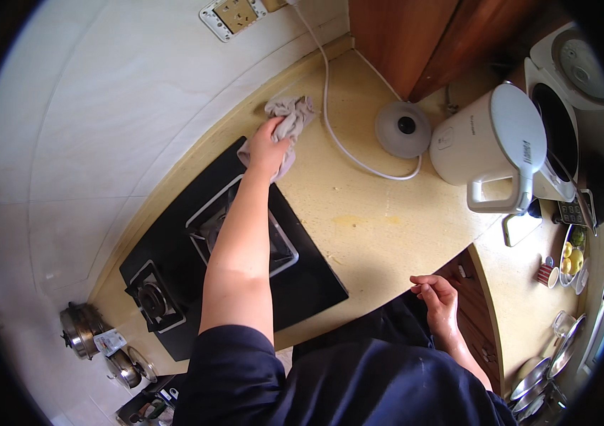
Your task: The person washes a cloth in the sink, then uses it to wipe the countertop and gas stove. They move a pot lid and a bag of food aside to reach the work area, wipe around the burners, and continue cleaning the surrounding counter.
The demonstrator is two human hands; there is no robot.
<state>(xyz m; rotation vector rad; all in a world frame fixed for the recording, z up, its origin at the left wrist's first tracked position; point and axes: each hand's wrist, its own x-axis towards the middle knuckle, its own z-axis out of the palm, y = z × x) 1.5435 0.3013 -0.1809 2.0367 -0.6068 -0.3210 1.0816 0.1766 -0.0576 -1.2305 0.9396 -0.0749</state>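
Observation:
My left hand [269, 148] reaches across the gas hob [307, 255] and grips a crumpled greyish cloth [292, 117]. The cloth lies on the yellowish worktop [371, 191], between the hob's far corner and the wall, and one end of it hangs over the hob's edge. Near my body, my right hand [438, 303] hovers by the worktop's front edge with its fingers curled and thumb close to them; I cannot tell whether anything small is between them. Yellowish stains and crumbs mark the worktop beside the hob.
A white electric kettle [467, 138] stands right of its round base [403, 129], whose white cord [328, 122] loops over the worktop. Behind it is an open rice cooker [555, 122]. Steel pots [81, 330] stand at far left. A phone [523, 229] lies at right.

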